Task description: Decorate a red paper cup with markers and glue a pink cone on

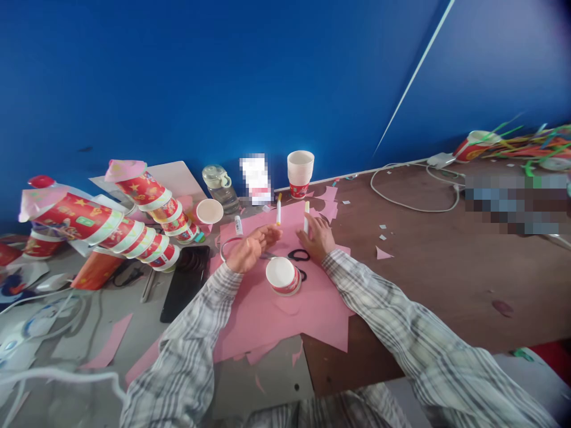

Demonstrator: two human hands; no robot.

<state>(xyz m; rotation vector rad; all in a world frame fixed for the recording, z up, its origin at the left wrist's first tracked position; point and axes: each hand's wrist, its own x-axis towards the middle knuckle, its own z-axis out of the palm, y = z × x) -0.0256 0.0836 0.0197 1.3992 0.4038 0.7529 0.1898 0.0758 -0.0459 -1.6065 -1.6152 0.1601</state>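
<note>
My left hand (253, 246) hovers over pink paper (254, 315), its fingers stretched and slightly curved. Just beyond its fingertips is a slim white marker-like stick (279, 211) with orange-yellow ends. My right hand (318, 239) has thumb and fingers around a second white stick (307, 217) with a pale yellow end, which looks like a marker. Between my wrists, a red-and-white paper cup (284, 276) rests upside down on the paper. Scissors with black handles (298, 255) lie behind it, partly hidden by the cup.
Two towers of stacked red paper cups (107, 223) with pink tops lean at left, near a black phone (185, 285). Along the wall stand a water bottle (222, 187) and stacked cups (300, 172). A small white tube (238, 226) is nearby. A white cable (414, 208) lies right.
</note>
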